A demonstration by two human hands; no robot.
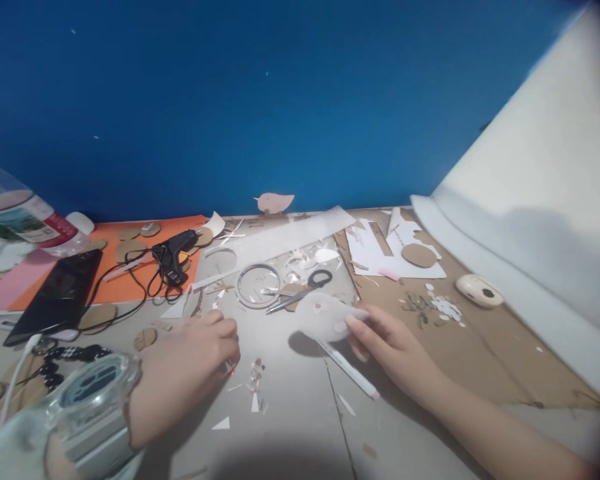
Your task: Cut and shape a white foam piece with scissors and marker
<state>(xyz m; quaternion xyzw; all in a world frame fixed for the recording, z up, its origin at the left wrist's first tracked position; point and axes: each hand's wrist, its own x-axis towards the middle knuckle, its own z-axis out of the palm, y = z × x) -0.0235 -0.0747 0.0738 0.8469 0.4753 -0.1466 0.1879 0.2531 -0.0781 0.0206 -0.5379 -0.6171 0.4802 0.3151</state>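
My right hand (390, 340) pinches a white paper cutout (325, 317) with a few small spots by its right end, holding it above the table. Beneath the cutout lies a white pen (353, 373) with a pink end. My left hand (195, 353), with a watch (95, 393) on its wrist, rests low over the table with its fingers curled in. Something small and red shows by those fingertips, but what they hold is hidden. Scissors (303, 291) with dark handles and a roll of tape (258, 285) lie just beyond the cutout. Paper scraps (256, 377) are scattered between the hands.
At left are a black glue gun (173, 257) with its cord, orange paper (130, 267), a dark phone (57, 293) and a plastic bottle (30, 220). A pink bird cutout (275, 202) stands at the blue wall. A whitish oval case (479, 291) sits on cardboard (490, 353) at right.
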